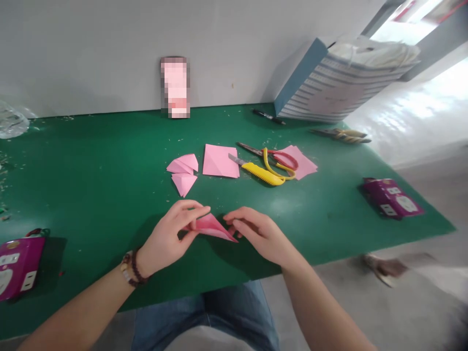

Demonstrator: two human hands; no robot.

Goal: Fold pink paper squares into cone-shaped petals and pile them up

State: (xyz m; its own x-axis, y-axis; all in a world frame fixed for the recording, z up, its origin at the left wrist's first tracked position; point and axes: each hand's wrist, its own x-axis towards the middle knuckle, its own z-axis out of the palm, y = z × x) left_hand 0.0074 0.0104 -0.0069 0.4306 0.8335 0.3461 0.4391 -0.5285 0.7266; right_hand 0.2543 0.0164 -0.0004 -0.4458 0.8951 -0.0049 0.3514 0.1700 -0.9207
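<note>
Head view shows me the left hand [171, 230] pinching creased pink paper [211, 225] tapering toward the loosely curled right hand [261, 235].

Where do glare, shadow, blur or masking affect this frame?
Head view, right: bright glare on the pale floor; head view, top: pixelation masks an upright rectangular object by the pale wall; head view, centre: soft shadows on the green tabletop near the left hand and right hand; head view, lower right corner: blurred.

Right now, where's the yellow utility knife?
Head view, right of centre: the knife lies with blade over the square pink papers, handle beside the red and yellow scissors.
</note>
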